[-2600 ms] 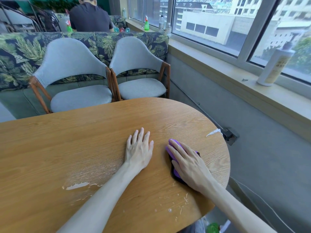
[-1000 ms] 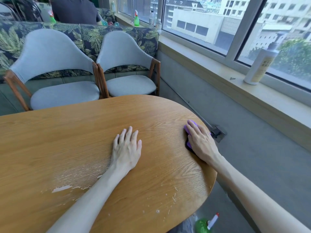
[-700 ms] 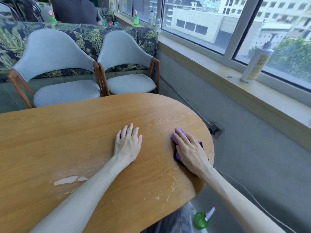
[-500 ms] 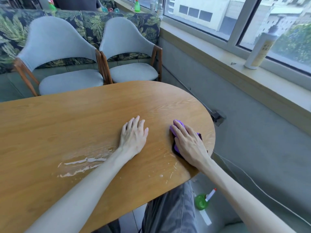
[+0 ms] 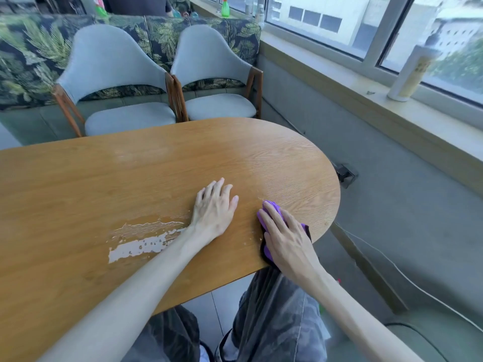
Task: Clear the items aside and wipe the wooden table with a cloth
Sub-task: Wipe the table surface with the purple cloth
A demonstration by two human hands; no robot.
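Observation:
The wooden table has a rounded right end and nothing standing on it. My right hand presses flat on a purple cloth near the table's near right edge; most of the cloth is hidden under the hand. My left hand lies flat on the wood with fingers spread, a little to the left of the cloth and not touching it. A patch of wet or worn white streaks shows on the surface beside my left forearm.
Two grey chairs stand at the table's far side before a leaf-patterned sofa back. A white bottle stands on the window sill at right. A floor socket and a cable lie beyond the table end. A person sits behind the sofa.
My right hand has slid the cloth back from the table's far right rim toward the near edge. My left hand stays flat in place. My view has tilted down; my legs now show.

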